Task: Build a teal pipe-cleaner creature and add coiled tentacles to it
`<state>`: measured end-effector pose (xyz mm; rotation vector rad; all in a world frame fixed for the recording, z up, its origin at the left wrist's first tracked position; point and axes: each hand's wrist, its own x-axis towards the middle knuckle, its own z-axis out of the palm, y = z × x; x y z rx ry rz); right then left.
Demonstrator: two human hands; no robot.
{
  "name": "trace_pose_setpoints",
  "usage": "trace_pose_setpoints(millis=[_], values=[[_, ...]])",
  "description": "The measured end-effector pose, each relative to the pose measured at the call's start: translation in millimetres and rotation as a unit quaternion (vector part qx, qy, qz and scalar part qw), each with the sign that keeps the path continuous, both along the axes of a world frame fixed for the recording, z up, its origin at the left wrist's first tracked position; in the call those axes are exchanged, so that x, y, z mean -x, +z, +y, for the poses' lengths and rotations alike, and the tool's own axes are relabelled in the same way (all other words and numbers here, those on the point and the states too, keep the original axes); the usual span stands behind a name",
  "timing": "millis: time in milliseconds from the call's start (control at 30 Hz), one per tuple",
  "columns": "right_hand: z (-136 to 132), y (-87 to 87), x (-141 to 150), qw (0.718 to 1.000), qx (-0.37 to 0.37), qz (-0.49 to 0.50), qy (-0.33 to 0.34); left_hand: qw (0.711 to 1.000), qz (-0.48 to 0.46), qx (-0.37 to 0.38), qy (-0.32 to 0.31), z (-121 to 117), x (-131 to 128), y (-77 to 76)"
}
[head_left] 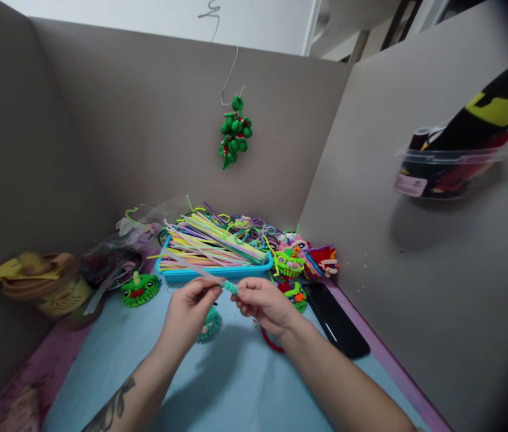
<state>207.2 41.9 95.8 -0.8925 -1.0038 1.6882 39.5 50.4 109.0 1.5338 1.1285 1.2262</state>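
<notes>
Between my two hands is a short turquoise coil of pipe cleaner (230,287). My left hand (191,309) is closed in a pinch at the coil's left end, on a pale strip (189,264) that slants up and left from the fingers. At the other end, the fingers of my right hand (263,303) pinch the coil. Below them a fuzzy turquoise piece (211,324) lies on the blue mat (231,390), partly hidden by my left hand. A red loop (271,342) shows beneath my right wrist.
Behind my hands stands a blue tray (182,276) heaped with pipe cleaners (218,240). Green frog-like figure (140,290) at left, beside a lidded cup (51,285). Colourful fuzzy pieces (289,262) and a black phone (337,320) lie right. A green ornament (236,132) hangs ahead.
</notes>
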Motion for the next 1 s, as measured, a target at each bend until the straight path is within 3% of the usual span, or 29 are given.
trace_pose_setpoints(millis=[133,300,367,500,800,900,1000], values=[[-1,0.2,3,0.998,-0.026,-0.004,-0.052,0.999,-0.014,0.032,0.007,-1,-1,0.1],[-4,1.1,5,0.971,-0.142,-0.118,-0.149,0.992,-0.059,0.107,-0.007,-5,-5,2.0],[-7,2.9,5,0.938,-0.211,-0.192,-0.199,0.988,-0.085,0.129,-0.013,-7,-7,2.1],[-12,3.6,6,0.844,-0.338,-0.322,-0.267,0.976,-0.147,0.16,-0.016,-8,-9,1.3],[-16,-6.5,8,0.616,-0.546,-0.47,-0.318,0.965,-0.194,0.175,-0.009,-7,-12,-6.6],[-16,-8.2,8,0.587,-0.57,-0.477,-0.321,0.968,-0.197,0.156,-0.005,-6,-12,-11.3],[-16,-8.2,8,0.594,-0.572,-0.47,-0.315,0.971,-0.198,0.138,-0.008,-5,-12,-13.0]])
